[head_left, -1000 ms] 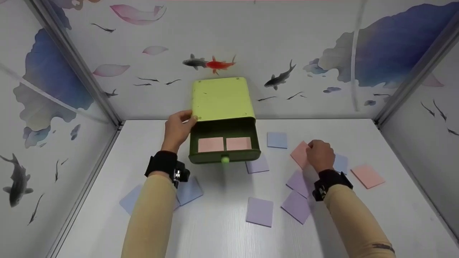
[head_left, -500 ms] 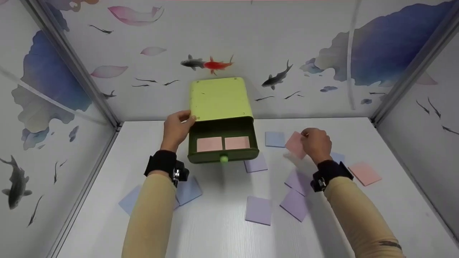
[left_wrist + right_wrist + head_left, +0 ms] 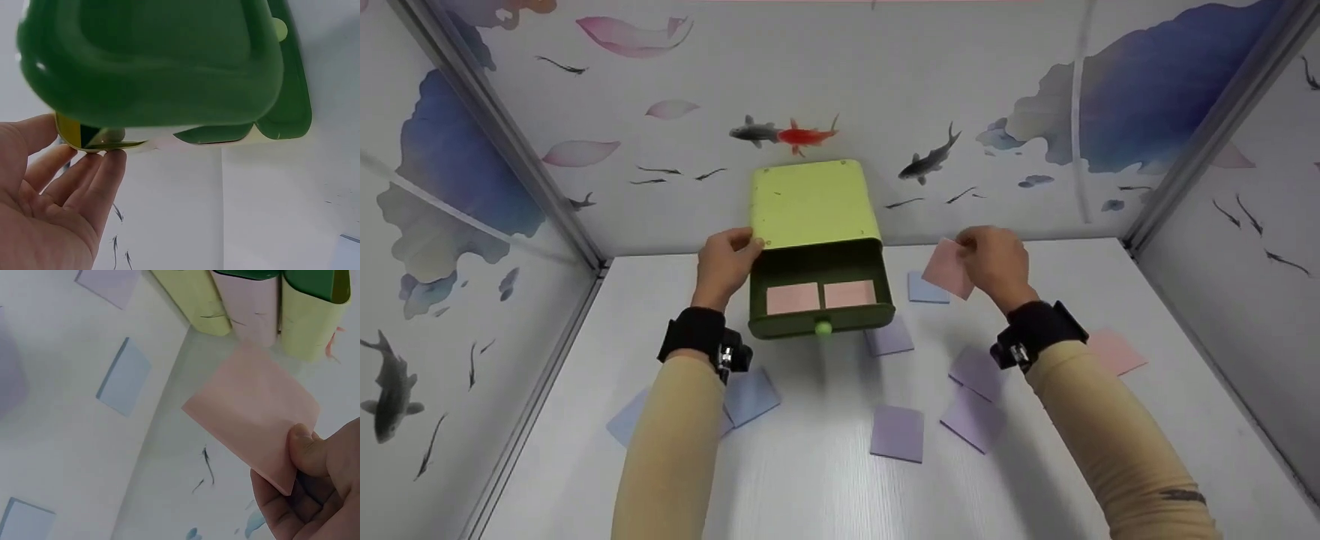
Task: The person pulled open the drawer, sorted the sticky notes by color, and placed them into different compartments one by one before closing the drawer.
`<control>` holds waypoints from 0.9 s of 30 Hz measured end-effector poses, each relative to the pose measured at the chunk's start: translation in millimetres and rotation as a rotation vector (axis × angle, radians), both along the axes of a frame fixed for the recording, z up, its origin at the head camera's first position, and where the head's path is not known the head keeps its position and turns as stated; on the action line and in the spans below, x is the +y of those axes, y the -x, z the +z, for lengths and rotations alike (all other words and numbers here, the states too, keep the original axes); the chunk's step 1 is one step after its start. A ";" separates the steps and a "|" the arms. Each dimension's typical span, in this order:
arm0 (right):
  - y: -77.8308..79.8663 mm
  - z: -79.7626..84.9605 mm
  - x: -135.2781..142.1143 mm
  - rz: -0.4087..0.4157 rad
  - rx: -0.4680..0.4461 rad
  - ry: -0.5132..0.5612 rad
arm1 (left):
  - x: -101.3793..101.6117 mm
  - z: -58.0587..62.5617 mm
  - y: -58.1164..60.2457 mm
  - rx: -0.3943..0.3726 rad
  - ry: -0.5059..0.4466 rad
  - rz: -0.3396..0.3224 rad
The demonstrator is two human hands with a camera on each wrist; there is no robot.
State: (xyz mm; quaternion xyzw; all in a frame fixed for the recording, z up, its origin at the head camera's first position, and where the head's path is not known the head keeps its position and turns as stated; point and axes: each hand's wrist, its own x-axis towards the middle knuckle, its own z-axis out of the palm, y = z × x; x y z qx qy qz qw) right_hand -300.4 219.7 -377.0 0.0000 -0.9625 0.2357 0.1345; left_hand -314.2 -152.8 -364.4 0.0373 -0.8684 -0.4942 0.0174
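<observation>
While the person's left-hand grip [image 3: 725, 266] pinches the near left corner of a yellow-green, box-shaped drawer cabinet [image 3: 814, 202], the right-hand grip [image 3: 997, 262] clasps a flat pink square tile [image 3: 941, 266] by one corner between thumb and fingers. That tile is raised off the white desk [image 3: 810, 495], to the right of the cabinet, and from above it partly covers a pale blue square tile [image 3: 928, 289] lying below. Out of the cabinet juts a dark green drawer [image 3: 769, 330] with a round light-green knob [image 3: 823, 328]; inside I see two pink pieces [image 3: 793, 298], one on each side of a thin divider. Just under the drawer's right end lies a light purple square tile [image 3: 892, 337]. Nearer the person, two purple square tiles [image 3: 973, 424] lie close together.
</observation>
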 end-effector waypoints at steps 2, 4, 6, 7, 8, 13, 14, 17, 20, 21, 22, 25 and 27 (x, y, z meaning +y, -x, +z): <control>-0.3 8.1 -6.4 0.019 0.002 0.002 | 0.4 2.1 -0.1 -0.007 0.015 0.005; -0.9 14.9 -11.8 0.036 0.008 0.006 | 0.6 3.7 -0.5 -0.011 0.032 0.007; -1.5 20.9 -16.5 0.057 0.032 0.003 | 1.0 4.8 -1.4 -0.014 0.046 0.008; -2.1 23.8 -18.7 0.065 0.045 0.000 | 1.3 5.0 -1.8 -0.015 0.049 0.008; -2.4 26.5 -20.6 0.073 0.060 0.001 | 1.5 5.3 -2.2 -0.015 0.049 0.008; -4.4 41.4 -29.4 0.099 0.104 0.020 | 2.5 5.0 -2.9 -0.010 0.030 0.010; -4.2 44.4 -31.7 0.104 0.109 0.026 | 2.3 5.0 -2.7 -0.012 0.024 0.014; -3.9 53.3 -39.5 0.125 0.123 0.033 | 1.6 5.3 -2.5 -0.019 0.011 0.013; -3.7 61.2 -49.2 0.150 0.131 0.031 | 0.9 5.4 -2.4 -0.025 0.001 0.008; -3.5 63.5 -52.6 0.161 0.132 0.028 | 0.6 5.4 -2.4 -0.025 0.000 0.002; -3.4 65.8 -56.2 0.174 0.132 0.025 | 0.4 5.3 -2.4 -0.024 0.000 -0.002; -2.9 71.7 -66.8 0.216 0.121 0.008 | 0.6 5.2 -2.7 -0.022 0.000 -0.009; -3.3 74.6 -74.2 0.243 0.108 0.001 | 0.8 5.6 -2.9 -0.026 -0.006 -0.012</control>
